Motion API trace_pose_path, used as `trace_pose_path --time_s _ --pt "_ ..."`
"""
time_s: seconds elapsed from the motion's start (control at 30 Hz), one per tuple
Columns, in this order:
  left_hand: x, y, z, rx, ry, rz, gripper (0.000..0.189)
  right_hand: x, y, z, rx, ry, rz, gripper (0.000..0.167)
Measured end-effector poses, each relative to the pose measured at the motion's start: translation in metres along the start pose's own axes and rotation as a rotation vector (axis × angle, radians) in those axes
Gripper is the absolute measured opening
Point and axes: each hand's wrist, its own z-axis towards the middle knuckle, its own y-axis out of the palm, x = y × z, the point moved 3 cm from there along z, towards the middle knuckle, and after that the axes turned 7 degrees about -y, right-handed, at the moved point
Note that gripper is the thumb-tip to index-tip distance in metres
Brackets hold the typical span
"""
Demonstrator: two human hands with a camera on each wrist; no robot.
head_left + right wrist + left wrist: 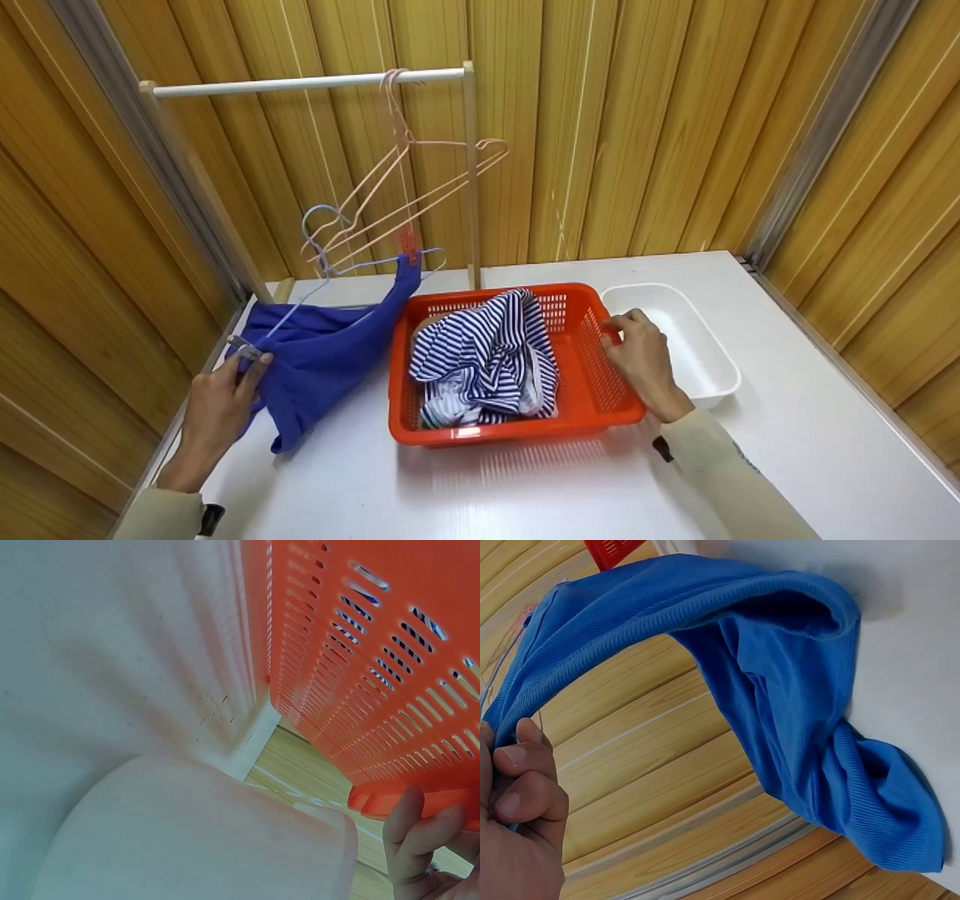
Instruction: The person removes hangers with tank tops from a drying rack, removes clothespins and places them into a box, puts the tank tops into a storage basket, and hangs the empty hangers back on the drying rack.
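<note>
At the left, the left hand pinches a grey clothespin at one end of a light blue hanger. A blue garment hangs from that hanger and drapes onto the table; a red clothespin clips its other corner. In the left wrist view, the fingers curl at the garment's edge and partly hide the clip. The right hand grips the right rim of a red basket, its fingers over the edge. Striped clothing lies bunched inside the basket.
A clothes rack with a white bar stands behind at the left, with pink hangers on it. Right of the basket is a white tub, partly behind the right hand. Wood-patterned walls enclose the white table.
</note>
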Motion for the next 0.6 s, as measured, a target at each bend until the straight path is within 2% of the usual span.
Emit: trace_pose_path --time_s 0.13,0.23,0.43,0.6 --pt "-0.002 0.001 -0.005 0.01 0.015 -0.007 0.036 0.0 0.0 0.0 0.0 0.01 0.003 0.017" --pt "0.002 0.002 -0.008 0.003 0.026 -0.019 0.036 0.001 0.001 0.0 -0.002 0.011 0.001 0.016" --pt "0.021 -0.002 -0.008 0.007 0.036 -0.06 0.035 0.002 0.001 0.0 0.0 0.005 -0.008 0.018" --pt "0.037 -0.009 0.0 0.075 0.087 -0.087 0.034 0.002 0.002 -0.001 0.001 0.001 -0.006 0.018"
